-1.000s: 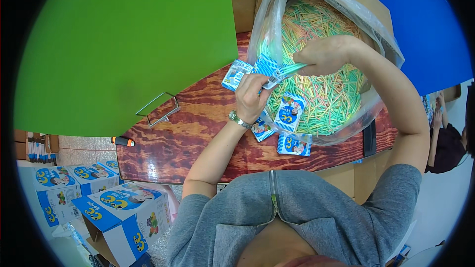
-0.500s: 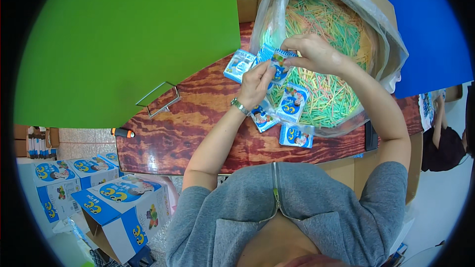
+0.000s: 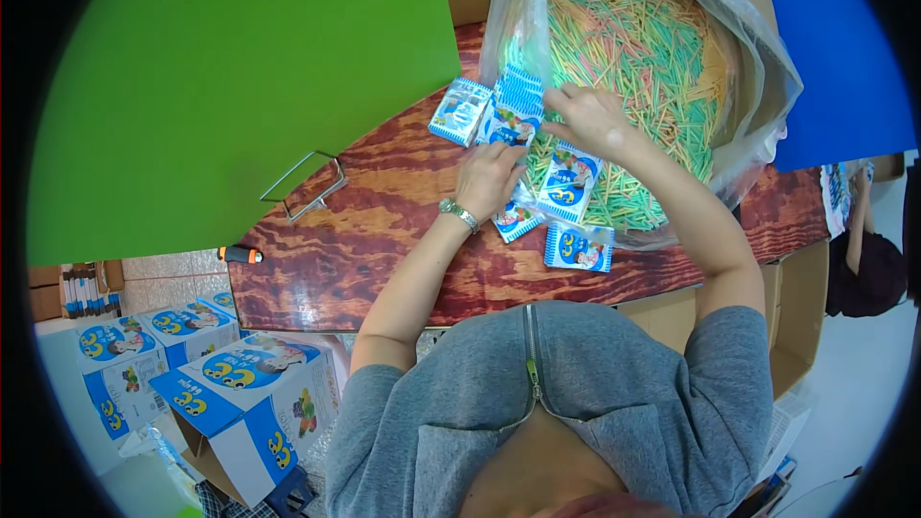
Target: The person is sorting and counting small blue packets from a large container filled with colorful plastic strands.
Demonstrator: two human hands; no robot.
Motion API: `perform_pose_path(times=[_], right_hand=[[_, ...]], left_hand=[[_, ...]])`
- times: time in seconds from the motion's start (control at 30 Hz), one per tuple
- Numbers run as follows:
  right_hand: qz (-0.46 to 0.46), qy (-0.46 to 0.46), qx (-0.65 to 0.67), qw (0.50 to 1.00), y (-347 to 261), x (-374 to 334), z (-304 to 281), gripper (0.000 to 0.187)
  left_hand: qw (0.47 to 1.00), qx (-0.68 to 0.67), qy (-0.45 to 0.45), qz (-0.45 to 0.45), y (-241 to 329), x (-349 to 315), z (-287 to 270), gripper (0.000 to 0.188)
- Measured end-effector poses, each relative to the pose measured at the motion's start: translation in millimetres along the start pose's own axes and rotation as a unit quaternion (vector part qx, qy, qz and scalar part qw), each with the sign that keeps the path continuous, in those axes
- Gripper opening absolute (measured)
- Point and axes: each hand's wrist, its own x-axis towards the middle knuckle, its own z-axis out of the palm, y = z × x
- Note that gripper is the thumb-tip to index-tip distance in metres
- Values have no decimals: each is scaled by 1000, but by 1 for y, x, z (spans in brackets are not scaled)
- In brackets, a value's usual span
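My left hand (image 3: 487,180), with a metal watch on the wrist, has its fingers bent over the lower end of a small blue-and-white packet (image 3: 513,127). My right hand (image 3: 590,120) is closed, fingertips curled beside the packet's right edge; whatever they hold is hidden. Under that hand lies a large clear plastic bag (image 3: 530,14) full of thin pastel sticks (image 3: 633,58). A similar packet (image 3: 462,111) rests left of the held one. Others lie on the bag's near side (image 3: 570,182), by my left wrist (image 3: 518,222) and on the table (image 3: 579,247).
A green panel (image 3: 240,86) covers the far left and a blue panel (image 3: 825,58) the right. A wire stand (image 3: 317,197) and an orange-black tool (image 3: 240,255) are on the red wood-patterned table (image 3: 384,249). Printed cartons (image 3: 240,403) stand lower left. Another person's arm (image 3: 861,221) shows at right.
The packet between my hands has moved down and left. My right hand has drawn away from it a little, to the right. My left hand has settled lower on it.
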Motion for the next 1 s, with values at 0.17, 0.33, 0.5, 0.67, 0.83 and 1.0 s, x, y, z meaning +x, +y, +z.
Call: perform_pose_path(times=[0.17, 0.33, 0.5, 0.67, 0.83, 1.0], right_hand=[[-62, 38, -93, 993, 18, -40, 0, 39], [-10, -4, 20, 1000, 23, -52, 25, 29], [-76, 61, -41, 994, 30, -59, 25, 13], [-145, 119, -107, 976, 30, -61, -2, 9], [-144, 167, -21, 975, 23, -58, -28, 9], [-141, 120, -115, 976, 28, -55, -28, 9]], left_hand=[[1000, 13, 7, -14, 4, 6, 5, 18], [999, -5, 30, 12, 17, 15, 10, 15], [998, -39, 47, 23, 23, 17, 13, 20], [996, -67, 52, 18, 40, 26, 10, 23], [993, -84, 76, 25, 42, 29, 11, 23], [999, -4, -51, 17, 42, 32, 12, 29]])
